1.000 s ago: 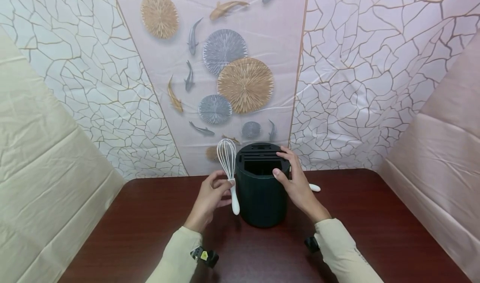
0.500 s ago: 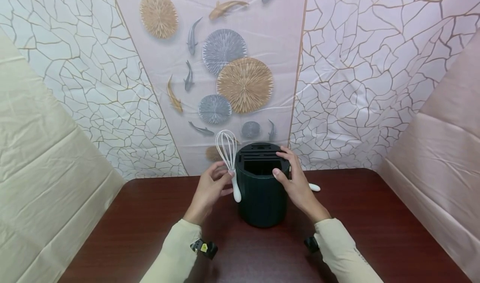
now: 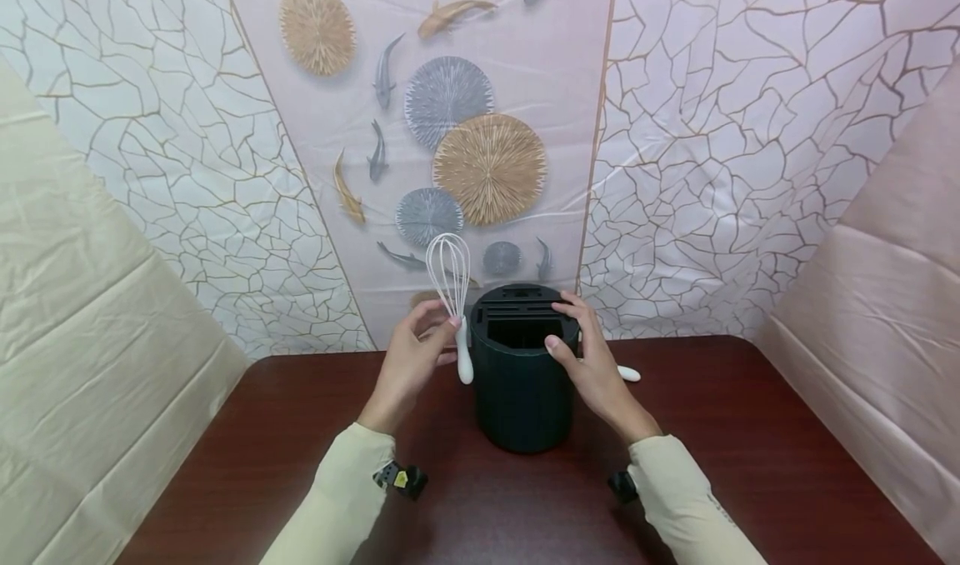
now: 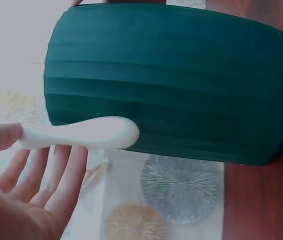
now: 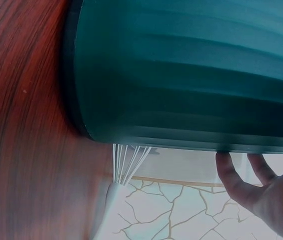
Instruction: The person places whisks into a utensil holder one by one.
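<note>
A white whisk [image 3: 450, 275] stands nearly upright in my left hand [image 3: 408, 361], wires up, pinched between thumb and fingers near the top of its handle [image 4: 89, 133]. It is held beside the left side of a dark green ribbed utensil holder [image 3: 525, 402], level with and above the rim. The holder stands upright, its black slotted top [image 3: 517, 308] having one large opening at the front. My right hand [image 3: 596, 373] grips the holder's right rim, thumb at the front and fingers farther back. The holder's inside is too dark to make out.
A second white whisk [image 5: 124, 167] lies on the table behind the holder; only its handle end [image 3: 630, 374] shows in the head view. The dark red wooden table [image 3: 480, 515] meets patterned cloth [image 3: 675, 173] at the back, with plain cloth at both sides.
My left hand has raised the whisk along the holder's left side, and its handle end is now higher. The right hand and the holder have stayed in place.
</note>
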Tool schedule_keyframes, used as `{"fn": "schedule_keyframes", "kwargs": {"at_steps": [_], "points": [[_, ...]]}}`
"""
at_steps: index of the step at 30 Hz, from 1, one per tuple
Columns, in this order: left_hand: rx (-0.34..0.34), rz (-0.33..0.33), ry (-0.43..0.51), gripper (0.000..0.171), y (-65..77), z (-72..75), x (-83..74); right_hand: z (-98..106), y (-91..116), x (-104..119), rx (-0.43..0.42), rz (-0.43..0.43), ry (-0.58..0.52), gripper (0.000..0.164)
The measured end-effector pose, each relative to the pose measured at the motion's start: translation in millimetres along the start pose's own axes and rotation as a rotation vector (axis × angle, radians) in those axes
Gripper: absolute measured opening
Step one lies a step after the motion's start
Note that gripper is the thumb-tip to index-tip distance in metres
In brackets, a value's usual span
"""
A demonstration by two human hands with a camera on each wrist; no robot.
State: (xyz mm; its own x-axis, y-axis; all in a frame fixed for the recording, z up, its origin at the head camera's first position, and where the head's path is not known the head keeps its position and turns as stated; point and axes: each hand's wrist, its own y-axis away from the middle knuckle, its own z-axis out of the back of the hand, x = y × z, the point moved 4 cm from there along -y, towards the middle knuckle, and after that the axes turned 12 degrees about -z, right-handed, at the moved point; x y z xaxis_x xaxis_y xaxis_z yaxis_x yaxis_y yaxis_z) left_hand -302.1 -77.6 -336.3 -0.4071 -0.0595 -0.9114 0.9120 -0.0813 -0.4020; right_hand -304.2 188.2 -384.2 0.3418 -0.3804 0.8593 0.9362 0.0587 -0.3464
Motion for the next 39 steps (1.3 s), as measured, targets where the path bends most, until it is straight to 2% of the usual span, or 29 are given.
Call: {"fn": "schedule_keyframes", "kwargs": {"at_steps": [9, 14, 18, 27, 30, 39], "points": [[0.015, -0.123, 0.034, 0.040, -9.5, 0.0, -28.5, 1, 0, -1, -0.003, 0.016, -0.007, 0.056], [0.004, -0.206, 0.012, 0.044, -15.0, 4.4, -44.6, -1, 1, 0, 0.005, 0.019, -0.013, 0.056], [-0.020, -0.243, 0.007, 0.052, -19.9, 7.2, -57.9, -1, 1, 0, 0.002, 0.022, -0.014, 0.056], [-0.057, -0.243, 0.003, 0.058, -28.7, 3.8, -73.8, -1, 0, 0, 0.004, 0.012, -0.005, 0.056], [-0.055, -0.243, 0.005, 0.059, -31.1, 0.7, -75.6, -1, 1, 0, 0.003, 0.008, -0.004, 0.056], [-0.040, -0.238, 0.090, 0.055, -38.0, -9.0, -73.7, 0, 1, 0, -0.005, 0.003, -0.005, 0.055]]}}
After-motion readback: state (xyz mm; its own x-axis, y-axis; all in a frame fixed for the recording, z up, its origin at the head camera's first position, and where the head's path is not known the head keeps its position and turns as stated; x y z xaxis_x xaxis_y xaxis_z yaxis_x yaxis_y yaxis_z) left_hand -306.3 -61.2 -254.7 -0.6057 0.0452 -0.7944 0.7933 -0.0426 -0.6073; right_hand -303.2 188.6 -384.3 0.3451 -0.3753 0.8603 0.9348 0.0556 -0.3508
